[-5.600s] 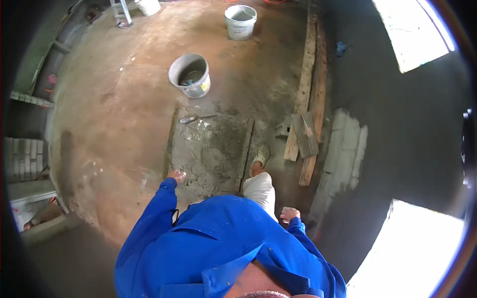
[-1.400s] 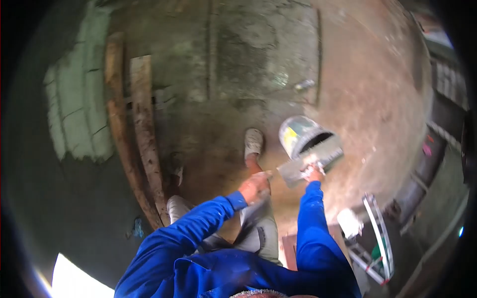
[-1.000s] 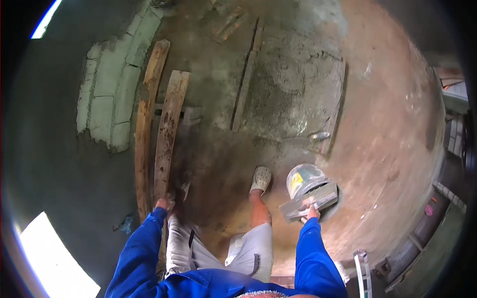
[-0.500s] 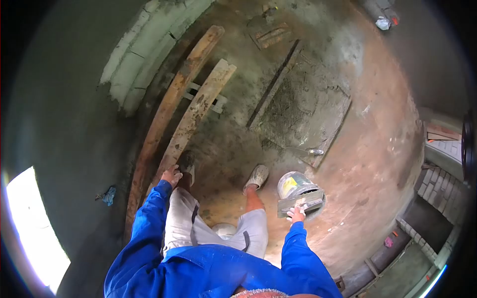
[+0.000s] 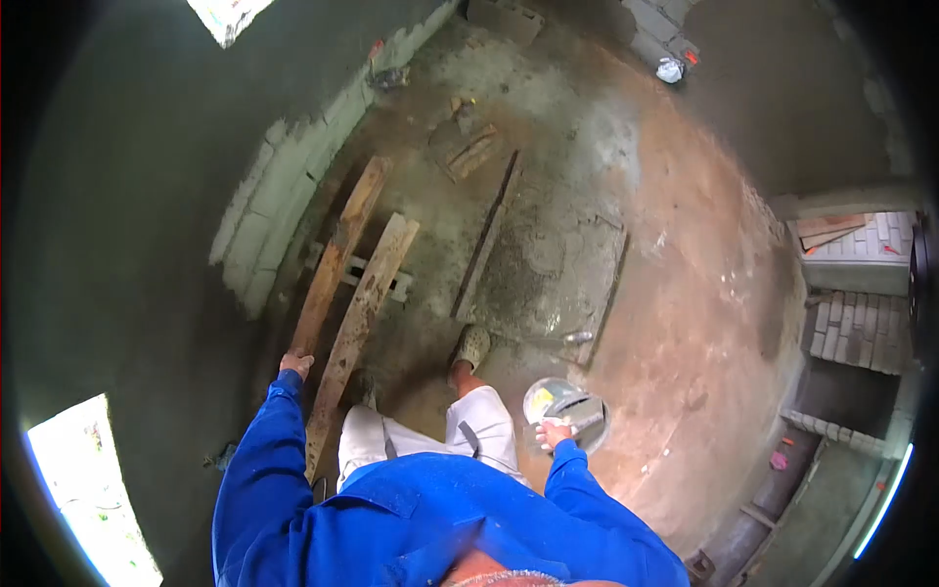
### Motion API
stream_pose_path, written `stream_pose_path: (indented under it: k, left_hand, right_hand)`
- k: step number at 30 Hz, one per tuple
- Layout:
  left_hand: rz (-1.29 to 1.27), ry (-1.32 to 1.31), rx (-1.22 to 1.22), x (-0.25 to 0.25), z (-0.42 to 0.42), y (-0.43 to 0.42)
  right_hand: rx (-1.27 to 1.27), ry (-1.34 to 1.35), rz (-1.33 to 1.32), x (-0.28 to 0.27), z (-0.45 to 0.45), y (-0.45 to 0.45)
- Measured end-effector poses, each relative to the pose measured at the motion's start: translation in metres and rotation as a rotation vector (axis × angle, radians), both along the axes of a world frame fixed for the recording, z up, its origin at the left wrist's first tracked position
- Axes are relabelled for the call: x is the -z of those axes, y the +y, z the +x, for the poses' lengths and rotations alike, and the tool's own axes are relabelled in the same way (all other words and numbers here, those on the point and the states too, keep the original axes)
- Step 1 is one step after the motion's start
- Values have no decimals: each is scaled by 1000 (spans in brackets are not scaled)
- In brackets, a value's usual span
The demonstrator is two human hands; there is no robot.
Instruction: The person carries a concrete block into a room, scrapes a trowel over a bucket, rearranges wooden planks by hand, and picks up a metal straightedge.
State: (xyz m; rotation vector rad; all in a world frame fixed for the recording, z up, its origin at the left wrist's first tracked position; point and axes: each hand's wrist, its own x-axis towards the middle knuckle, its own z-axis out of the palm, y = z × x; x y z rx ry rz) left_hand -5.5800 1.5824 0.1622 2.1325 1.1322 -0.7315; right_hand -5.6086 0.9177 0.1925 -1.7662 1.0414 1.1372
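I have the right hand closed on a flat trowel, which it holds over the mouth of a bucket just ahead of it. From my view I cannot tell whether the blade touches the rim.

I see the left hand with its fingers drawn in at the outer plank, which runs forward from it along the floor. I can't tell whether it grips the wood or only rests there. The inner plank lies to the right of that hand, and a concrete block shows beside and between the two planks, ahead of the hand.

Well forward of the right hand I have a patch of grey mortar on the floor. A second trowel lies at its near edge, nearer the bucket; I make out its handle better than its blade. One clog stands between the hands, farther forward.
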Motion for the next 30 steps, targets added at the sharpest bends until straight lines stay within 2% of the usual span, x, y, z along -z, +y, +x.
stream_pose_path:
  k: [2, 3, 4, 6, 8, 10, 12, 13, 14, 16, 17, 19, 23, 24, 25, 26, 28, 29, 30]
  left_hand:
    - [15, -19, -31, -25, 19, -3]
    - [43, -53, 30, -19, 23, -9]
    - [66, -72, 89, -19, 27, -14]
    - [54, -25, 114, -41, 51, -47]
    - [32, 18, 141, -50, 80, -67]
    - [-77, 50, 246, -35, 104, -82]
    - [-144, 59, 216, -11, 133, -86]
    - [-211, 76, 174, 3, 149, -89]
    - [-232, 69, 182, 6, 172, -93]
    - [-202, 125, 324, 15, 226, -95]
    - [-178, 76, 280, 30, 248, -95]
    - [-202, 29, 298, 58, 342, -94]
    - [-192, -1, 241, 59, 481, -72]
    - [-165, -21, 232, 49, 527, -55]
    - [-198, -298, 215, 12, 581, -58]
    - [-146, -390, 240, 27, 625, -47]
    - [-133, -461, 228, -50, 714, -54]
    - [-185, -484, 227, -54, 753, -45]
    - [-241, -507, 226, -55, 791, -38]
  right_hand:
    - [189, 11, -33, 21, 17, -36]
    - [405, -65, 191, 58, 20, -79]
    - [400, -70, 208, 44, 48, -77]
    - [241, -121, -100, 1, 106, -73]
    - [241, -157, -57, -1, 153, -88]
    - [253, -199, -25, -7, 202, -91]
    - [271, -270, -32, -39, 253, -73]
    - [285, -273, 9, -28, 270, -79]
    - [538, -147, 375, -23, 294, -98]
    - [268, -205, 34, -34, 333, -70]
    - [279, -210, 11, -35, 343, -72]
    - [435, -161, 75, -22, 381, -81]
    - [295, -61, -50, -81, 458, -47]
    - [255, -40, -65, -91, 480, -38]
    - [217, -21, -77, -94, 504, -30]
    - [218, -21, -63, -95, 530, -24]
    - [428, -118, 90, -100, 575, -21]
    - [195, -240, -101, -90, 594, -13]
    - [177, -297, -63, -86, 617, -10]
